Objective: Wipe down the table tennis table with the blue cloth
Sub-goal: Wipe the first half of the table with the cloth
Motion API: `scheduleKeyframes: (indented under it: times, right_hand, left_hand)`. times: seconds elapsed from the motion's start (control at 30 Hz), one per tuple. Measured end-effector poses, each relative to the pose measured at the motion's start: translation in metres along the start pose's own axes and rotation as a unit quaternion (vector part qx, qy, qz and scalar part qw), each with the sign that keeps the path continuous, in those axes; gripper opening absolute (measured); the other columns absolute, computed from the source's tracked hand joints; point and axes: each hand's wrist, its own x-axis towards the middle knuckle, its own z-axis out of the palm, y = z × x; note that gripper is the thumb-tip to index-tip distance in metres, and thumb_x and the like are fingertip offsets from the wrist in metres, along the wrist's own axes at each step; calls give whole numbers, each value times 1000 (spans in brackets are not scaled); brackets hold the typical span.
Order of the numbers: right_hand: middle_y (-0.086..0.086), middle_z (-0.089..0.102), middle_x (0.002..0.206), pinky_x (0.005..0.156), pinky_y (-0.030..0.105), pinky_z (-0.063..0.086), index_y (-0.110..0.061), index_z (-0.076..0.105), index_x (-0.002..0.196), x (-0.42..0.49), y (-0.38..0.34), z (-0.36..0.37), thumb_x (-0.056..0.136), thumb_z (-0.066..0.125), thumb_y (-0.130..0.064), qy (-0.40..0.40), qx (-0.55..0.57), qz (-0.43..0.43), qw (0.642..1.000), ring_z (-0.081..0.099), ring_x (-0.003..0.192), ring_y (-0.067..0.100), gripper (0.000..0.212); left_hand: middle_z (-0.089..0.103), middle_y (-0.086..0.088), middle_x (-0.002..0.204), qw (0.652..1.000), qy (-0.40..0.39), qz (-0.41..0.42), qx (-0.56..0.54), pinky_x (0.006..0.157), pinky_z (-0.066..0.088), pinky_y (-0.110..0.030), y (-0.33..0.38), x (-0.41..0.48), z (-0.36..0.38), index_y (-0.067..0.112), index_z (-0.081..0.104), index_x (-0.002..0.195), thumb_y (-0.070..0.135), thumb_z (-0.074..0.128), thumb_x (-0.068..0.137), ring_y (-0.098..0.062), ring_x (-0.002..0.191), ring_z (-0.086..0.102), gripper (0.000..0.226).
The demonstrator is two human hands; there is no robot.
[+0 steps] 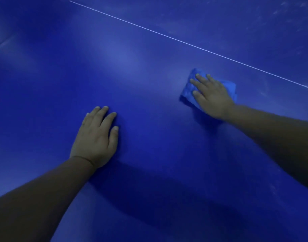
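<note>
1. On the table tennis table (132,70), mid-surface on the near side of the thin white line (184,43) that runs diagonally across the top: one blue cloth (188,89), bunched, lying flat on the blue top just short of that line.
2. Right hand (210,95): palm down on the cloth, fingers (199,86) spread and pressing it to the surface; cloth shows beyond the fingertips and behind the knuckles. Flat pressing contact, not a closed fist.
3. Left hand (95,137): empty, flat on bare table surface, fingers together, well apart from the cloth and nearer the person. Judged to be a bracing support while leaning over.
4. Condition, near side of the line: surface around both hands reads smooth and even, with a soft sheen toward the far left. Judged as likely wiped or in the course of wiping, though low light and blur prevent certainty.
5. Condition, far side of the line: pale smears and specks visible toward the far right corner of view (285,9), with a few more just beside the line at the right edge. Judged not yet wiped.
6. Progress estimate: wiping under way, mid-task. Remaining: the marked area beyond the line, plus any table area outside the view, whose state cannot be told. No table edge or net is visible.
</note>
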Motion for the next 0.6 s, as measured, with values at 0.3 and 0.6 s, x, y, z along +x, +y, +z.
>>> scheduleKeyframes:
  times: [0.3,0.6]
  right_hand:
    - [-6,32,162,121,51,19,-36,49,146,-210,-115,-13,104,37,-51,-105,48,-367,923,18,153,30,46]
    - [18,54,145,98,64,46,-11,59,138,-119,44,-5,105,24,-47,69,-54,153,984,50,127,53,60]
  left_hand:
    - [37,-10,159,990,-86,104,41,121,18,-54,-3,4,0,24,47,150,48,27,102,-35,150,24,57]
    - [43,-19,153,985,-77,151,38,118,26,-56,64,15,3,7,54,141,41,32,97,-39,143,36,61]
